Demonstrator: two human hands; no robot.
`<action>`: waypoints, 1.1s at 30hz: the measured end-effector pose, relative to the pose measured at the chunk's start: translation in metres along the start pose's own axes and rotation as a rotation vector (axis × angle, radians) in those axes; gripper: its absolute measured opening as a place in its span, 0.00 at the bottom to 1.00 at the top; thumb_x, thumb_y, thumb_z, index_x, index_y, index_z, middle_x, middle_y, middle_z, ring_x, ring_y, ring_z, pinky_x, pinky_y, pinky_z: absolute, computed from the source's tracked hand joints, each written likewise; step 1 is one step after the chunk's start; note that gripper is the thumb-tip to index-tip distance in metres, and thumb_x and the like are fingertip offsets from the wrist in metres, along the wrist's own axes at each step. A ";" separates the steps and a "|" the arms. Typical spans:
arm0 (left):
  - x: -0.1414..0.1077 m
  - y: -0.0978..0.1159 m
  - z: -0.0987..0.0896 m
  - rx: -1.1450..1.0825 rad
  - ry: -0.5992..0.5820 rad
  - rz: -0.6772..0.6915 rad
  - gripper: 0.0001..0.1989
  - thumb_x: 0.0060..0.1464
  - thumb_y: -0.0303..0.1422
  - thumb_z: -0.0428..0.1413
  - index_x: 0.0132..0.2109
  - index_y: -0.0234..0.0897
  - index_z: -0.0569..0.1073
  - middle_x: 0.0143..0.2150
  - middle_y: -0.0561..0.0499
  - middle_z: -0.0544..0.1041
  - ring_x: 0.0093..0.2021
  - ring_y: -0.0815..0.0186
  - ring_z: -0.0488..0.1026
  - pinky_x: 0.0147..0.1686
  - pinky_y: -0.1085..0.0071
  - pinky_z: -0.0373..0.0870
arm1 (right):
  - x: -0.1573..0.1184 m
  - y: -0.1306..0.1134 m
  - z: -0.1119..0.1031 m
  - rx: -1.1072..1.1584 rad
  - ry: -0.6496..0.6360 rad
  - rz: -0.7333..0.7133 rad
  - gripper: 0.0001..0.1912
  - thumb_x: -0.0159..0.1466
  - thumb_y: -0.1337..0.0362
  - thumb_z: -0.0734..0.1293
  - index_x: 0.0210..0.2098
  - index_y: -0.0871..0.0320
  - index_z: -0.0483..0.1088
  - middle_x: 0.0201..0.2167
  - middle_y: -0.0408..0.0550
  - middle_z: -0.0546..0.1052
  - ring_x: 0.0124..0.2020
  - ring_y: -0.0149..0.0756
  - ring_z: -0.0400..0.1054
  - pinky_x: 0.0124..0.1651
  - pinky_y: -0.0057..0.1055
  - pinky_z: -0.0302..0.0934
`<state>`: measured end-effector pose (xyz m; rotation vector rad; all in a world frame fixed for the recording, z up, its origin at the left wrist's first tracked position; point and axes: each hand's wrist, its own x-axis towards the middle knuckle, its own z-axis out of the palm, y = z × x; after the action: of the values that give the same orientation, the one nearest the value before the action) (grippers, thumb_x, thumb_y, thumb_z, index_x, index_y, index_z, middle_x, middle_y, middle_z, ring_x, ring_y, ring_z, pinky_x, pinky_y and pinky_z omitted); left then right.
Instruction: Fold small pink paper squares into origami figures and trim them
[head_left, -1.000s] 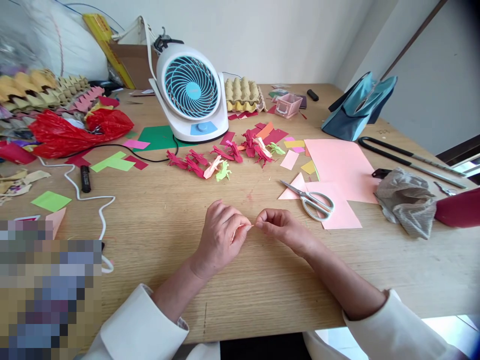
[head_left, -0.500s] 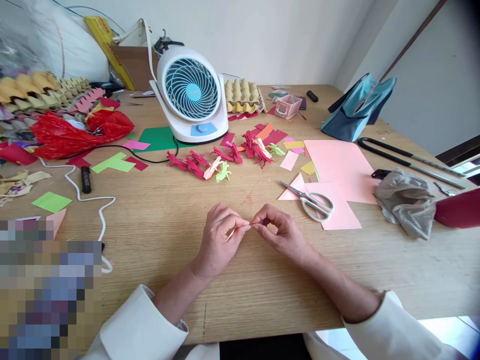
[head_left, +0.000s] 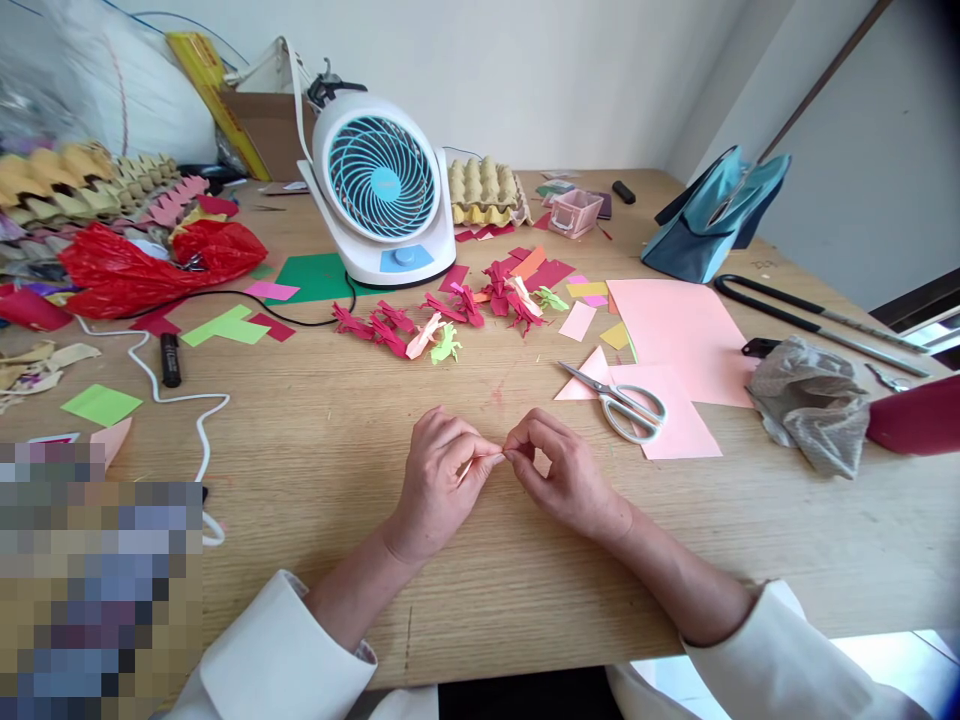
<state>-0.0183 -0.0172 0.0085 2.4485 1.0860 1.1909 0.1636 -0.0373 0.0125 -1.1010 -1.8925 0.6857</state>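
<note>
My left hand (head_left: 444, 480) and my right hand (head_left: 564, 472) meet fingertip to fingertip above the wooden table. Both are closed in a pinch on a small pale pink piece of folded paper (head_left: 464, 468). Only a sliver of it shows under the left fingers; the rest is hidden. Scissors (head_left: 628, 408) with white handles lie beyond my right hand, blades partly apart, across cut pink paper (head_left: 682, 425). Farther back is a row of small folded paper figures, with a red one (head_left: 388, 335), a pale pink one (head_left: 424, 336) and a green one (head_left: 446, 343).
A white and blue fan (head_left: 386, 190) stands behind the figures. Large pink paper (head_left: 682, 325), a crumpled grey cloth (head_left: 811, 400) and a blue bag (head_left: 716, 220) are on the right. A black marker (head_left: 171, 360), a white cable (head_left: 202, 430) and a red plastic bag (head_left: 150, 265) lie left.
The right fingertips have shifted very slightly against the left ones. Both hands keep their pinch in nearly the same place, and the things on the table stay put.
</note>
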 end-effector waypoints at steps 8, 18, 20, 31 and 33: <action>-0.001 0.002 0.001 -0.058 -0.006 -0.056 0.07 0.60 0.28 0.56 0.32 0.38 0.70 0.30 0.53 0.73 0.36 0.65 0.69 0.51 0.60 0.64 | 0.000 -0.002 0.002 0.077 0.025 0.043 0.07 0.68 0.67 0.60 0.32 0.56 0.64 0.29 0.44 0.65 0.30 0.32 0.61 0.35 0.30 0.58; 0.000 0.000 -0.001 -0.526 0.030 -0.365 0.04 0.57 0.32 0.59 0.35 0.38 0.78 0.31 0.52 0.73 0.34 0.67 0.72 0.36 0.71 0.70 | 0.000 0.002 0.008 0.201 -0.073 0.166 0.07 0.66 0.60 0.65 0.40 0.57 0.69 0.36 0.47 0.70 0.34 0.32 0.65 0.37 0.29 0.60; -0.001 0.001 0.001 -0.633 0.008 -0.455 0.05 0.57 0.33 0.59 0.35 0.37 0.79 0.32 0.51 0.74 0.35 0.67 0.73 0.36 0.71 0.72 | 0.000 0.004 0.014 0.196 -0.089 0.157 0.06 0.64 0.61 0.67 0.36 0.58 0.68 0.34 0.46 0.69 0.33 0.31 0.64 0.35 0.28 0.59; 0.002 0.000 0.002 -0.644 -0.061 -0.564 0.12 0.61 0.38 0.54 0.38 0.35 0.79 0.35 0.48 0.76 0.36 0.66 0.74 0.36 0.72 0.71 | 0.002 0.001 0.019 0.386 -0.124 0.409 0.15 0.62 0.53 0.68 0.28 0.58 0.66 0.23 0.40 0.66 0.24 0.28 0.56 0.27 0.27 0.51; 0.001 -0.003 0.002 -0.632 -0.072 -0.581 0.12 0.59 0.39 0.56 0.40 0.35 0.78 0.37 0.48 0.77 0.37 0.65 0.75 0.37 0.71 0.71 | 0.003 0.001 0.017 0.403 -0.135 0.443 0.17 0.61 0.52 0.68 0.27 0.58 0.65 0.21 0.40 0.65 0.23 0.27 0.55 0.25 0.27 0.49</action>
<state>-0.0173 -0.0141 0.0064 1.5466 1.0785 1.0299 0.1482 -0.0356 0.0041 -1.2353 -1.5268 1.3536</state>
